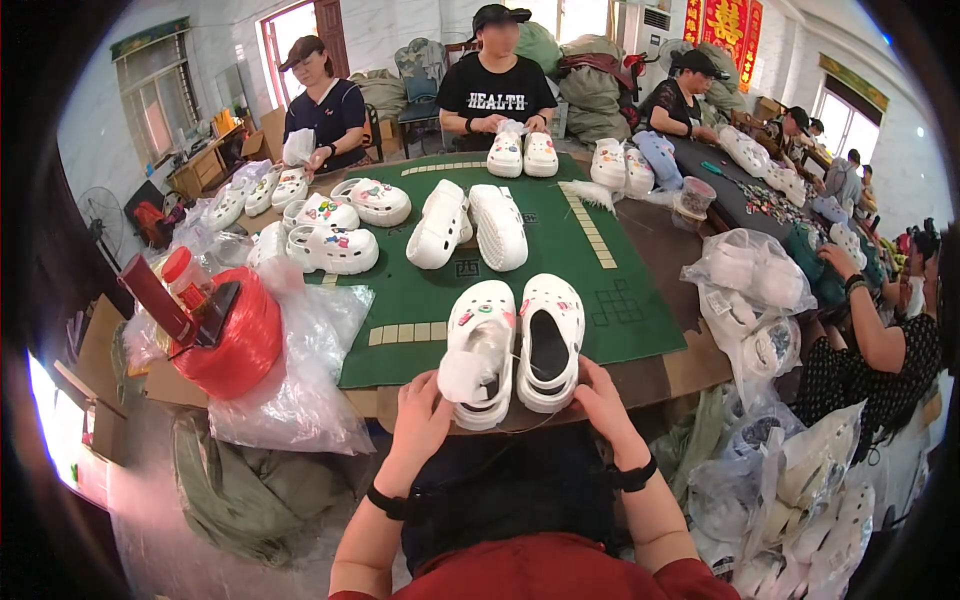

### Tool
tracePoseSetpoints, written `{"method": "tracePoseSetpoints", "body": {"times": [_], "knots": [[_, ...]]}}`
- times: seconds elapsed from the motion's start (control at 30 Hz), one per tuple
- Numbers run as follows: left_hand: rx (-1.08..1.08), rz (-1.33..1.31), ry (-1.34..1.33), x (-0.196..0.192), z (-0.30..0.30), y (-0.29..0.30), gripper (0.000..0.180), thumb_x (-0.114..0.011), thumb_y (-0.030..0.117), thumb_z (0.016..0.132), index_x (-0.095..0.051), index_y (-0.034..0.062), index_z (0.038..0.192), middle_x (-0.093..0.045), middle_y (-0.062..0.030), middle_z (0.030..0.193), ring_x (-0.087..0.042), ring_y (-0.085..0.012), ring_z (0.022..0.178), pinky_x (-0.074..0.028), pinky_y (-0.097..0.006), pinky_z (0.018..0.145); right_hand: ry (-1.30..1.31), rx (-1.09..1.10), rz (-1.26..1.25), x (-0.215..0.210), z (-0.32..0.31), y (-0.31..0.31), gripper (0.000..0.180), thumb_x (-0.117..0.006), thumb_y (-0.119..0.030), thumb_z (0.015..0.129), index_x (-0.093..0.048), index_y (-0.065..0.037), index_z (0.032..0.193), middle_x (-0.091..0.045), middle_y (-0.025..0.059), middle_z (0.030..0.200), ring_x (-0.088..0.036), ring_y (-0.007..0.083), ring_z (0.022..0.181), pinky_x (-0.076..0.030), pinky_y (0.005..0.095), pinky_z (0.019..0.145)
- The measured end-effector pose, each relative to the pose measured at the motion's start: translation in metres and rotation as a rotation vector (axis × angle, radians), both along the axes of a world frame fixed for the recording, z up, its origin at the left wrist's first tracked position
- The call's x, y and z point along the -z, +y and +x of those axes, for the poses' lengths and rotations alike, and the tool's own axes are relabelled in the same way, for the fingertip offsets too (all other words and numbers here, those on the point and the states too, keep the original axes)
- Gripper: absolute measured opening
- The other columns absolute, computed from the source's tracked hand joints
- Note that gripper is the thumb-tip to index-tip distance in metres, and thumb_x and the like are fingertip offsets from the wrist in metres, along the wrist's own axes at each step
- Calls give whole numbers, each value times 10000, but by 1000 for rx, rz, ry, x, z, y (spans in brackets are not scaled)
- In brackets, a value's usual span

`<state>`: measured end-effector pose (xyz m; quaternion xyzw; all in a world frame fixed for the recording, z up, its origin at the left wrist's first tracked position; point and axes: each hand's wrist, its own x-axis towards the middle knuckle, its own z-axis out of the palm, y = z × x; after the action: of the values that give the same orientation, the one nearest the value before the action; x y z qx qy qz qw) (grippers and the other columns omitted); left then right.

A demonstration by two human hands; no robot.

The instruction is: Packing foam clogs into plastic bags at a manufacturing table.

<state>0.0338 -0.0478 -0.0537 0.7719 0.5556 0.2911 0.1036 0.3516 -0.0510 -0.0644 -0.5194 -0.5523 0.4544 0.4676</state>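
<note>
1. Centrally, at the near edge of the green mat [630, 275], a pair of white clogs is set side by side, with toes pointed away from the wearer.
2. The left clog [480, 316] is decorated with small charms; clear plastic is seen inside it, and a white wad [462, 376] is lodged at its heel end.
3. By the left hand [424, 412], the outer heel side of the left clog is touched with bent fingers; whether it is firmly gripped cannot be told.
4. In the right clog [552, 302], a dark insole [548, 345] is exposed.
5. By the right hand [602, 400], this clog's outer heel side is met with curled fingers; whether it is grasped cannot be told.
6. Beyond, another white pair [500, 230] is placed on the mat.
7. To the left, a red twine roll [240, 345] is surrounded by clear plastic bags [300, 400].
</note>
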Motion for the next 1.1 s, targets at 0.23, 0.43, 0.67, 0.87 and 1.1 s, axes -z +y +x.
{"method": "tracePoseSetpoints", "body": {"times": [0.23,0.43,0.67,0.87,1.1], "knots": [[53,-90,-556,-70,-6,-31,687,-658,19,825,-408,57,1464,-480,-141,1415,-512,-254,1263,-457,-373,1006,-429,290,396,-58,-21,-22,482,-616,8,788,-551,-30,1264,-536,163,1196,-540,303,1082,-465,386,900],[103,91,-195,-79,12,-32,880,-823,142,727,-367,30,1471,-446,-193,1432,-498,-347,1271,-463,-409,1011,-510,74,724,-98,-58,-10,366,-671,-26,784,-622,-69,1144,-586,138,1170,-545,342,1076,-451,431,922],[-83,15,-414,-47,34,-34,1016,-874,232,689,-293,21,1495,-526,-226,1329,-514,-415,1229,-469,-459,979,-680,-22,660,-92,-107,22,408,-771,-132,763,-654,-101,1152,-572,133,1195,-582,328,1058,-490,442,883],[-136,16,-383,-42,36,-42,1089,-894,249,667,-250,-5,1508,-548,-208,1305,-520,-381,1149,-432,-459,991,-527,-18,668,-81,-110,13,275,-758,-84,764,-696,-86,1032,-570,153,1229,-644,297,928,-530,414,792],[-146,194,-312,-25,43,-39,1092,-886,196,675,-220,-24,1512,-547,-210,1293,-524,-381,1100,-440,-455,957,-687,-124,881,-86,-112,-17,190,-734,-23,759,-682,-74,934,-577,133,1265,-634,292,949,-527,390,786]]}}
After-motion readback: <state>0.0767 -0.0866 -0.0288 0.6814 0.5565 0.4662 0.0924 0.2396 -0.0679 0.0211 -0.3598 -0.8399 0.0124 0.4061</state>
